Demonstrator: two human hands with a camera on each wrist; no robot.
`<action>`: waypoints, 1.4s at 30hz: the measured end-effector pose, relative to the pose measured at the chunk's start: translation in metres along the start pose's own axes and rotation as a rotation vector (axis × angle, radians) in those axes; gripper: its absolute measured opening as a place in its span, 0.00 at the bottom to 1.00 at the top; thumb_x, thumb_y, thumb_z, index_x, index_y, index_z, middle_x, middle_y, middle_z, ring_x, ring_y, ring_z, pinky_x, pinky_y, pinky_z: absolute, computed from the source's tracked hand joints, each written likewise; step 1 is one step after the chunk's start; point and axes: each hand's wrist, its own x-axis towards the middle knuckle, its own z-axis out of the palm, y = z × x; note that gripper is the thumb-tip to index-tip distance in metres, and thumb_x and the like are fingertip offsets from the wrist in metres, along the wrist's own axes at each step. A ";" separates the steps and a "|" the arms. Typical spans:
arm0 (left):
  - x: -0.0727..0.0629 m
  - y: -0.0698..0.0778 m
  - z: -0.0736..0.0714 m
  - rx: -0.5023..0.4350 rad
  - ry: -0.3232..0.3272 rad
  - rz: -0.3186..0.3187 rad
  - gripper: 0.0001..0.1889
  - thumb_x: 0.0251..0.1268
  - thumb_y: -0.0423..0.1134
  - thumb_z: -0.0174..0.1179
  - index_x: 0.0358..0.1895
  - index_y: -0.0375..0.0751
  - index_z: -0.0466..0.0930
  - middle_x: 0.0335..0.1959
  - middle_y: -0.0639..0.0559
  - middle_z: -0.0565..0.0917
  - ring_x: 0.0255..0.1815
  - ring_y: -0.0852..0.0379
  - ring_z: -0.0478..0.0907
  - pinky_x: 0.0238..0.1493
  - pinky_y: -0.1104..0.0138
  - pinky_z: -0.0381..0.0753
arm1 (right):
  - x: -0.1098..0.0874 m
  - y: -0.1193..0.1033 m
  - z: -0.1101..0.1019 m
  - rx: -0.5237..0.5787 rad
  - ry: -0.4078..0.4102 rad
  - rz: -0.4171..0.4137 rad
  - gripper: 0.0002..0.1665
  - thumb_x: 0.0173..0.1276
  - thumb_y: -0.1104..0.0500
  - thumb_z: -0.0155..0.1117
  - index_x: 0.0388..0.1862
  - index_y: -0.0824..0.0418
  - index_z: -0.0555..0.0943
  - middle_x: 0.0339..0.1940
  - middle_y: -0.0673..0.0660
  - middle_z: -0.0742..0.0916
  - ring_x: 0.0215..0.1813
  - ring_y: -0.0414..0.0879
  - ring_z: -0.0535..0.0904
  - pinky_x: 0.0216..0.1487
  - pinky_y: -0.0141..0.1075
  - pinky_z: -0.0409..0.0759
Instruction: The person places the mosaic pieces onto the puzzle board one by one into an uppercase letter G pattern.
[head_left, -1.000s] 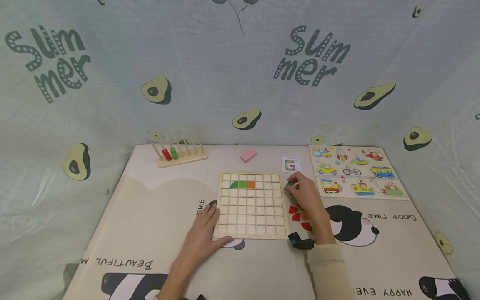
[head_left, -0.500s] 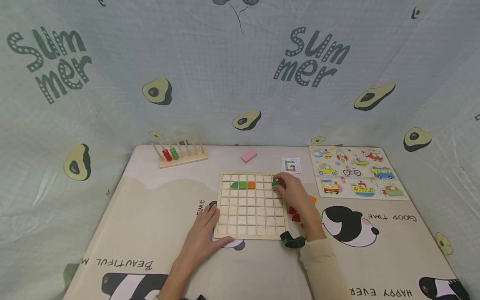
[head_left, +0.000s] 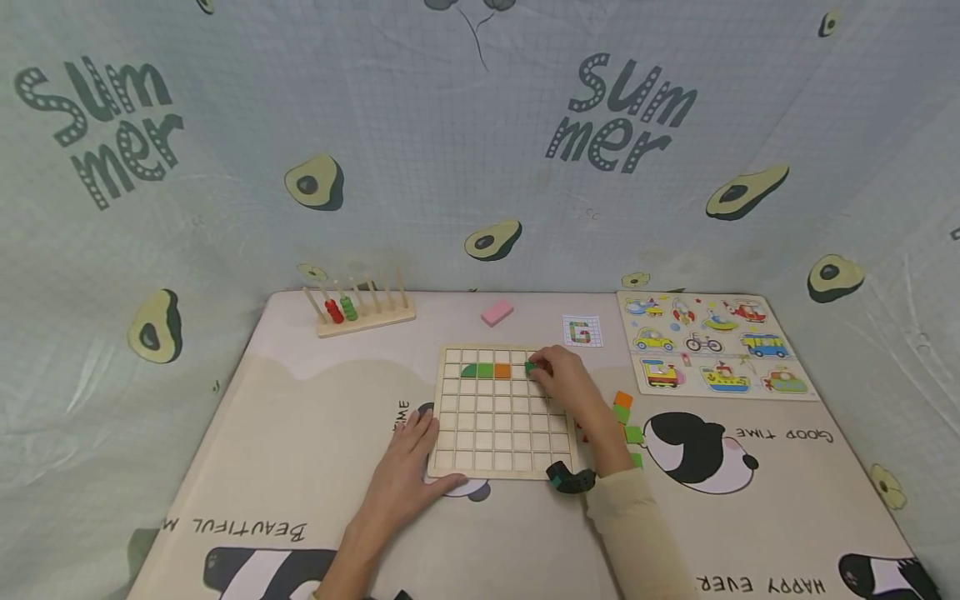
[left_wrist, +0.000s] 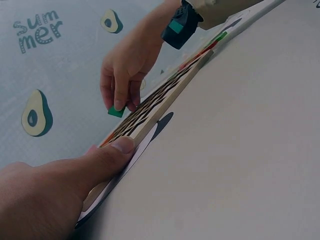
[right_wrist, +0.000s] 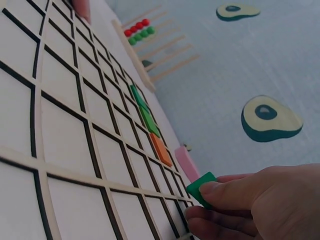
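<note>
My right hand (head_left: 568, 385) pinches a small dark green tile (right_wrist: 201, 189) between thumb and fingers, over the top rows of a wooden grid board (head_left: 502, 477). To the left of that tile, one row of the board holds a dark green rounded tile (head_left: 469, 370), a light green square tile (head_left: 486, 370) and an orange square tile (head_left: 502, 371). At the board's lower left corner rests my left hand (head_left: 408, 462), fingers extended along the side and thumb at the front edge.
Loose orange (head_left: 623, 400) and green tiles (head_left: 633, 435) lie right of the board, partly behind the right forearm. A pattern card (head_left: 582, 331), pink block (head_left: 497, 312), bead rack (head_left: 367, 318) and picture puzzle (head_left: 716, 346) stand farther back.
My right hand has carried the dark green tile leftward from beside the board to over its upper rows. The left hand stays in place.
</note>
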 end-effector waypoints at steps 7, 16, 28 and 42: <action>0.000 0.000 0.001 0.003 -0.005 -0.005 0.51 0.51 0.67 0.69 0.72 0.33 0.68 0.76 0.40 0.68 0.80 0.40 0.59 0.81 0.51 0.60 | 0.004 -0.005 0.010 -0.055 0.032 0.005 0.11 0.71 0.62 0.63 0.49 0.65 0.84 0.40 0.59 0.87 0.39 0.48 0.81 0.42 0.41 0.85; 0.000 0.001 0.001 0.006 -0.008 -0.007 0.52 0.51 0.67 0.69 0.72 0.33 0.68 0.76 0.41 0.68 0.80 0.40 0.59 0.81 0.51 0.60 | 0.005 -0.008 0.023 -0.077 0.041 0.041 0.10 0.72 0.60 0.64 0.48 0.63 0.84 0.40 0.57 0.87 0.38 0.46 0.80 0.41 0.40 0.84; 0.000 0.000 0.002 0.004 -0.013 -0.012 0.51 0.51 0.67 0.69 0.73 0.34 0.68 0.76 0.41 0.67 0.80 0.40 0.59 0.81 0.51 0.59 | 0.006 -0.008 0.026 -0.120 0.044 0.010 0.12 0.72 0.60 0.64 0.48 0.65 0.87 0.43 0.60 0.85 0.45 0.53 0.83 0.48 0.46 0.86; 0.000 0.000 0.002 0.002 -0.016 -0.009 0.51 0.52 0.67 0.69 0.73 0.34 0.67 0.76 0.41 0.67 0.80 0.40 0.58 0.81 0.50 0.59 | 0.002 -0.014 0.027 -0.184 0.040 -0.023 0.15 0.72 0.60 0.64 0.52 0.68 0.86 0.42 0.61 0.82 0.42 0.52 0.82 0.45 0.46 0.86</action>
